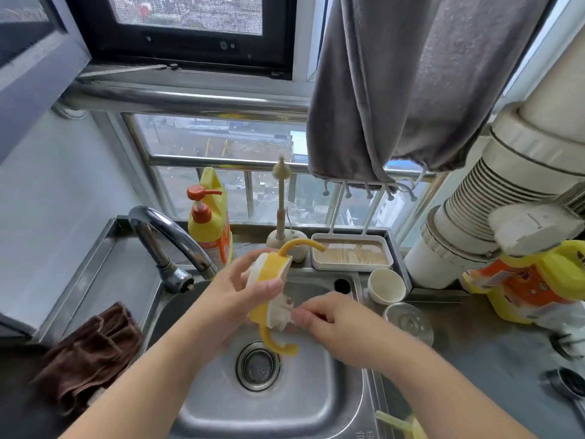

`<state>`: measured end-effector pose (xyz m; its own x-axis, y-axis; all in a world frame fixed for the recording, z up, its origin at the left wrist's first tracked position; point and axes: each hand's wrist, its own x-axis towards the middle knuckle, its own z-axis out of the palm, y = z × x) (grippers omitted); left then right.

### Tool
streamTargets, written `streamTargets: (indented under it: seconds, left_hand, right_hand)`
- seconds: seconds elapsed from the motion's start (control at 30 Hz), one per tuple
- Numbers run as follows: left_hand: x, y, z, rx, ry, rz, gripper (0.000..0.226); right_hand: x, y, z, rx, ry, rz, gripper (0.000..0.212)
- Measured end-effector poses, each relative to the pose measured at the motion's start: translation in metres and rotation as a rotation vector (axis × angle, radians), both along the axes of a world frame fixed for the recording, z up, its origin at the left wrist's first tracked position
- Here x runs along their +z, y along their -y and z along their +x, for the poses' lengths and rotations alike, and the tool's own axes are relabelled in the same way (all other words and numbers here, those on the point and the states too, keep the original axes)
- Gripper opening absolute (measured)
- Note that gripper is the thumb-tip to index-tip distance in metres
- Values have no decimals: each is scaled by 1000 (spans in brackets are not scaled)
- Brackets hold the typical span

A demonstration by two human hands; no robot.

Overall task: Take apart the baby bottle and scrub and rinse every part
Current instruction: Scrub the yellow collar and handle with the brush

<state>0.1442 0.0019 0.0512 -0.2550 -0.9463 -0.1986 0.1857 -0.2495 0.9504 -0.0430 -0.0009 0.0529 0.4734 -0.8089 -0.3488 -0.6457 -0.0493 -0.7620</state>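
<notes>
Left hand [240,299] grips the yellow handled collar of the baby bottle [269,293] above the steel sink [285,407]; right hand [332,324] pinches the pale teat part at its lower end, beside the chrome tap [167,239]

Both forearms bare, no sleeves; hands [240,299] ungloved.

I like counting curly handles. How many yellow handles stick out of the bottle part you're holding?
2. One yellow handle curls up above the left hand; the other hangs below, over the sink. None looks hidden.
</notes>
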Motion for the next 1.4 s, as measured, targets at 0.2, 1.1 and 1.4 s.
streamTargets:
  seconds: [0.2,1.1,1.4]
  left_hand:
    - [7,3,-3,-16,25,27,52]
    - [31,-9,-2,-64,3,45,37]
    - [44,-15,-2,-38,11,-180,69]
  right_hand:
    - [5,7,-2,-15,-316,-512,17]
    - [19,-12,-9,-127,-456,-1191,27]
    - [50,-23,-8,-50,147,245,39]
